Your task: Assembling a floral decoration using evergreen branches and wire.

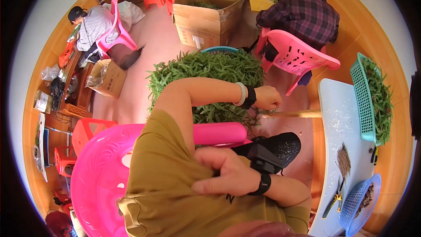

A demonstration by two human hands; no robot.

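Observation:
My left hand [266, 98] reaches across to the right, past the near side of a large heap of green leafy sprigs [210, 68]. Its fingers are curled closed; whatever lies inside them, if anything, is hidden. A pale band and a black strap circle that wrist. My right hand [228, 171] is bent back over my body, thumb and fingers apart, against my mustard-coloured shirt [175, 180] close to the left upper arm. Its fingertips are slightly blurred. A black strap with a dark box-like device [266, 160] is on the right wrist.
A white table [335, 127] at right bears pliers [335, 202], a bundle of thin brown sticks [344, 160], a blue basket [351, 208] and a green basket [364, 96] of sprigs. Ahead stand a cardboard box [199, 22] and a person [302, 13] beside a pink chair [298, 57].

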